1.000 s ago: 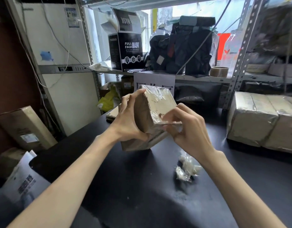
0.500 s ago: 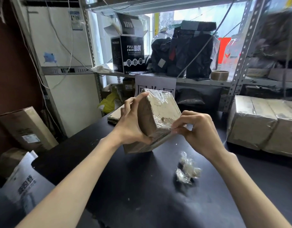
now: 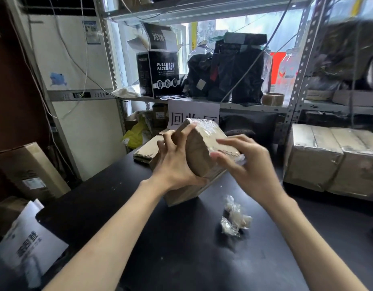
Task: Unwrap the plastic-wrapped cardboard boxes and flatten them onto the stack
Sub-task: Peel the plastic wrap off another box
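Head view, one frame under inspection. I am counting two hands, one wrapped bundle [image 3: 202, 152] in work, one wad of plastic [image 3: 233, 221], one flat stack [image 3: 145, 152] and one block of big wrapped packs [image 3: 332, 160]; how many packs are making up that block I cannot tell.

The left hand [image 3: 177, 164] is gripping the wrapped bundle, fingers spread across its brown left face and thumb hooking under the near edge. The right hand [image 3: 248, 164] is reaching over the bundle's right edge with fingers fairly straight; it is blurred, and I cannot tell whether it is pinching the film or only touching it.

The bundle is sitting tilted between both hands above the middle of the black table [image 3: 181, 259], its low end seeming to meet the tabletop. It is showing tan cardboard layers on edge, with clear shiny film lying wrinkled over the top face and bunching at the right corner under the right fingers.

The wad of plastic is lying on the table near the right forearm, apart from the bundle. The flat stack is lying just behind the left hand. The big packs are standing at the table's far right.
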`<state>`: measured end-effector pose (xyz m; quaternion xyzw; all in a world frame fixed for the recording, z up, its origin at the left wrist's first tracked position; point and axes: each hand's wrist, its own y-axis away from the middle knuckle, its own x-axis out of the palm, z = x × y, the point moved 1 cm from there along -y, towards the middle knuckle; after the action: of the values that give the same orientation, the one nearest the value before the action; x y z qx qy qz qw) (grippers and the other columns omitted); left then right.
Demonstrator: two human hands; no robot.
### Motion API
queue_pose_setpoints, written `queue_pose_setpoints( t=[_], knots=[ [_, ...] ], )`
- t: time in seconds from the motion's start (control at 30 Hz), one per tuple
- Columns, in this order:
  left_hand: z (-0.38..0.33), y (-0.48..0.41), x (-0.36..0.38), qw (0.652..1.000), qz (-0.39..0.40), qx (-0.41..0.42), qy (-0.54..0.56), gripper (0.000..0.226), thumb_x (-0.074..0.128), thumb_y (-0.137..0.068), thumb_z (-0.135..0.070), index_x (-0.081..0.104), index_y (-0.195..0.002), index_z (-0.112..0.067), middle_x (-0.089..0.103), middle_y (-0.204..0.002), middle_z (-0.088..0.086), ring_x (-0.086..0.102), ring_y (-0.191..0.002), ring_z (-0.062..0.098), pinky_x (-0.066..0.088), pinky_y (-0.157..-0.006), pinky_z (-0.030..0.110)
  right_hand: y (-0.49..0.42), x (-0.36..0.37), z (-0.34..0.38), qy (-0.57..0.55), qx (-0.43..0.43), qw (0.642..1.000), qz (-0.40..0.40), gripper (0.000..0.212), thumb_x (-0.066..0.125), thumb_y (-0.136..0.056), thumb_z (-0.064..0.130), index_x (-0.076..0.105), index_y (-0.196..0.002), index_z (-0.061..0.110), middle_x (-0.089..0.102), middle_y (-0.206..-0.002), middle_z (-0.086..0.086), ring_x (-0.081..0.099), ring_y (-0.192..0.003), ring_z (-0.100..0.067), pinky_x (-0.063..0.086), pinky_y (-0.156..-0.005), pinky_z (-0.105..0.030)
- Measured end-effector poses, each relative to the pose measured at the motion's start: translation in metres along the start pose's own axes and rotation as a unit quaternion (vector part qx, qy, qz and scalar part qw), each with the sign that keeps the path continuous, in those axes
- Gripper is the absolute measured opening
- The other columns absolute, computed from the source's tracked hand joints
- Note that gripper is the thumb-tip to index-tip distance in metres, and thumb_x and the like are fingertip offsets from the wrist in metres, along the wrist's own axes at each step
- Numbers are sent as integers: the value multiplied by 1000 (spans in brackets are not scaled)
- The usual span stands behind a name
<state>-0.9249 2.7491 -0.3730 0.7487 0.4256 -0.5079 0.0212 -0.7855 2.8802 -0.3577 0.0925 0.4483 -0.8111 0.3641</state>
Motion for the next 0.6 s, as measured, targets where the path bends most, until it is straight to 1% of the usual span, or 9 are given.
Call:
queue_pose_setpoints(
  t=[0.03,0.1,0.17,0.23,0.27,0.37,0.47,0.53,0.6],
  knots=[
    [-5,1,3,1000,-11,6,-14,135,94,-50,-48,0,-147,-58,11,-134,0,19,-124,26,41,-105,53,2,6,-2,39,20,999,1,42,75,-80,46,74,-108,15,67,-106,4,61,-104,-16,50,-91,-38],
    [-12,2,10,999,-32,12,-25,134,93,-50,-51,1,-148,-57,11,-136,3,16,-124,22,39,-104,52,4,10,-4,107,30,994,-24,32,77,-81,38,75,-101,13,68,-99,1,62,-97,-23,52,-80,-41],
    [-16,2,16,998,-49,24,-20,132,92,-49,-54,3,-146,-58,12,-137,4,16,-123,20,37,-106,53,5,7,-2,151,48,986,-48,24,78,-82,33,76,-97,14,68,-95,0,62,-96,-25,48,-73,-37],
    [-19,0,19,998,-58,29,-16,130,92,-49,-55,5,-146,-59,13,-138,4,17,-124,21,37,-106,53,5,2,0,181,75,979,-63,22,77,-82,36,75,-94,18,68,-94,1,62,-96,-24,44,-71,-34],
    [-20,-1,20,998,-60,27,-16,131,92,-48,-55,6,-147,-58,13,-138,4,18,-124,22,36,-107,53,4,1,-1,190,87,976,-64,25,76,-82,40,72,-95,18,67,-93,2,61,-95,-23,44,-71,-34],
    [-21,-3,22,998,-64,18,-13,132,93,-47,-52,6,-147,-58,12,-138,4,18,-126,24,37,-108,54,3,-3,-5,191,119,974,-41,38,71,-84,48,68,-105,17,64,-94,2,60,-96,-23,44,-72,-34],
    [-22,-5,22,998,-57,19,-23,132,93,-47,-49,7,-147,-58,13,-138,3,18,-127,26,37,-107,53,4,-5,-6,186,127,973,-40,32,72,-83,48,73,-89,16,62,-89,1,54,-98,-22,38,-68,-33],
    [-23,-7,23,998,-53,20,-29,132,93,-47,-49,7,-146,-58,13,-138,4,19,-126,28,37,-107,52,4,-7,-7,185,136,972,-39,32,74,-81,49,72,-84,17,64,-86,4,45,-102,-18,31,-67,-31],
    [-24,-8,24,998,-54,21,-34,132,93,-45,-49,6,-145,-59,14,-137,4,20,-125,28,37,-108,52,3,-9,-10,139,163,976,-32,31,77,-79,46,70,-81,16,65,-83,6,43,-103,-17,32,-69,-31]
  ],
)
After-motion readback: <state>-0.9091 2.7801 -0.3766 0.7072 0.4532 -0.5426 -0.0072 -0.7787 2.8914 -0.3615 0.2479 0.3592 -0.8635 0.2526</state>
